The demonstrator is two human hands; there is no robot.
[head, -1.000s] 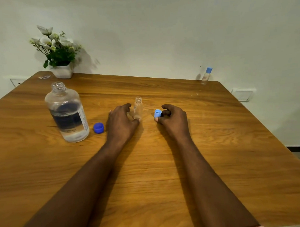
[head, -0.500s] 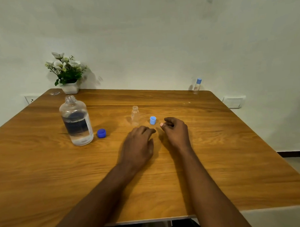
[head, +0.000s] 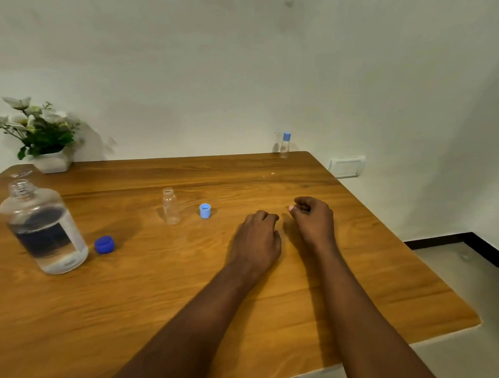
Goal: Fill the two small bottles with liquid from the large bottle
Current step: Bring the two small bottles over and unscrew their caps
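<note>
1. Two hands of mine rest on the wooden worktop, side by side and nearly touching: my left hand and my right hand. Both are loosely curled and hold nothing.
2. One small bottle stands upright and uncapped, left of my hands, with its light blue cap just beside it on the right.
3. My large bottle stands open at the far left, partly filled with clear liquid; its dark blue cap lies near its base.
4. Another small bottle, capped, stands at the far edge by the wall.
5. Flowers in a white pot occupy the far left corner.
</note>
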